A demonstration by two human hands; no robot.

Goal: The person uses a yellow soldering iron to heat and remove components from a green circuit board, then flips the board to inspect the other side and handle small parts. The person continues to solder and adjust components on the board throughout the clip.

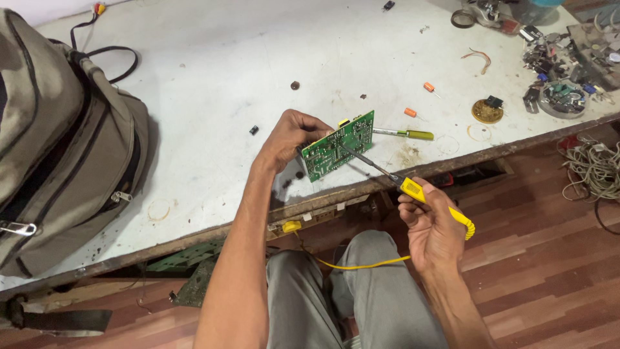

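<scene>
My left hand grips a green circuit board by its left edge and holds it tilted on its side above the white workbench. My right hand holds a soldering iron with a yellow handle. Its dark metal shaft runs up and left, and the tip touches the solder side of the board near its middle. A yellow cable trails from the handle down across my lap.
A tan backpack fills the bench's left end. A yellow-handled screwdriver lies just behind the board, with two small orange parts beyond. Loose electronic parts crowd the far right corner. Coiled wire lies on the wooden floor.
</scene>
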